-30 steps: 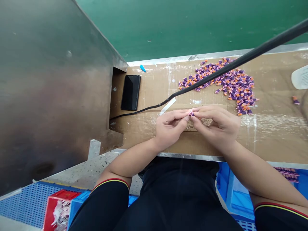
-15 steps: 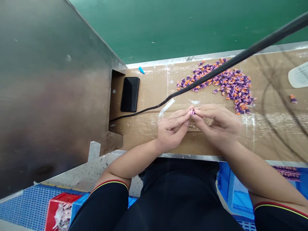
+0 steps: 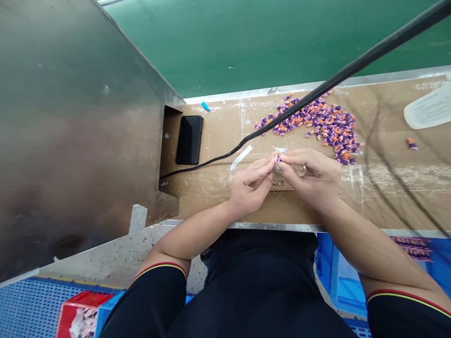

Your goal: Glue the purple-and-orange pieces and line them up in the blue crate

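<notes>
Between my fingertips sits a small purple-and-pink piece (image 3: 277, 159), mostly covered by the fingers. My left hand (image 3: 251, 187) pinches it from the left, and my right hand (image 3: 312, 176) grips it from the right with thumb and forefinger. Beyond the hands lies a loose pile of small purple, pink and orange pieces (image 3: 333, 124), which look like the same kind. A single such piece (image 3: 412, 143) lies apart on the right. The cardboard-covered bench (image 3: 211, 188) is under both hands.
A thick black cable (image 3: 299, 104) crosses above the bench. On the left are a black phone (image 3: 189, 140), a blue cap-like piece (image 3: 205, 106), a white strip (image 3: 241, 157) and a metal cabinet (image 3: 81, 141). A white container (image 3: 428, 109) lies right. Below stand a red bin (image 3: 66, 310) and blue crates (image 3: 324, 267).
Both hands stay pinched on the small piece, with only slight finger movement. The whole view has shifted a little, so the pile and container appear further left.
</notes>
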`<state>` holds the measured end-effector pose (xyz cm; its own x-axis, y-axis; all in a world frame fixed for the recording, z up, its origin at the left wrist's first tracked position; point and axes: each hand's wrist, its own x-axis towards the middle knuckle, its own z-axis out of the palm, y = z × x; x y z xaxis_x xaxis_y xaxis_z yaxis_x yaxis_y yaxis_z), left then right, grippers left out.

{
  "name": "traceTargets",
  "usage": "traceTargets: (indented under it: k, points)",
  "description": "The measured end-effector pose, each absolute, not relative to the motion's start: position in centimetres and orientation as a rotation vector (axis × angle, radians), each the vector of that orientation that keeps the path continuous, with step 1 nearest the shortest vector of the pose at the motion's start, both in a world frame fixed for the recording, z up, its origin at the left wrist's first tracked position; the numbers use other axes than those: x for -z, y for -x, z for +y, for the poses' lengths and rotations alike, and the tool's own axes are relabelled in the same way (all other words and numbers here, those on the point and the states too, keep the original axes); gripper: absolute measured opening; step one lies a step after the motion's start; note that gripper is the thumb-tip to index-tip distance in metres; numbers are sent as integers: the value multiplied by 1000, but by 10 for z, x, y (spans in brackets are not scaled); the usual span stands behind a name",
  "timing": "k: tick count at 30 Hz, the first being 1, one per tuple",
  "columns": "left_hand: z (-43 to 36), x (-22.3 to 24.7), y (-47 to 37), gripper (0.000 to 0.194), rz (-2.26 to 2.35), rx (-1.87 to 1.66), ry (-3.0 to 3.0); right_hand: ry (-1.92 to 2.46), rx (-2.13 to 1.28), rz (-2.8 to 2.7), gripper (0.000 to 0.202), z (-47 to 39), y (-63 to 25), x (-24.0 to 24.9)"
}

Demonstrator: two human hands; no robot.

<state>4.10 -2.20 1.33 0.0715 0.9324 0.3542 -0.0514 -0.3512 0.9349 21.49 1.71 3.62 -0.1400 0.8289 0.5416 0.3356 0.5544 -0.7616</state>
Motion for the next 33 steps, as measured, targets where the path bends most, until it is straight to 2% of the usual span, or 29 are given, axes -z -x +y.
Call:
traceTargets:
  k: [5, 8, 13, 19, 24, 30, 33]
  points:
    - [-20, 0, -38, 70, 850, -1310, -1660, 1045, -644, -1882, 8, 33, -249, -44]
    - [-21, 4, -34, 75, 869, -1292, -1721, 1150, -568, -2101, 11, 34, -287, -54]
    - [-22, 1, -29, 63, 958, -1339, -1645, 1157, -353, -2464, 15, 9, -335, -54]
    - [-21, 1, -29, 45, 961, -1378, -1628, 1255, -252, -2677, 19, -25, -345, -32]
    - [-20, 1, -30, 39, 955, -1385, -1600, 1389, -328, -2429, 23, -39, -345, -26]
    - [-19, -1, -27, 33, 997, -1356, -1615, 1434, -567, -2121, 8, -56, -349, -26]
    - [-21, -4, -26, 31, 1039, -1339, -1641, 1598, -672, -1769, 15, -81, -384, -19]
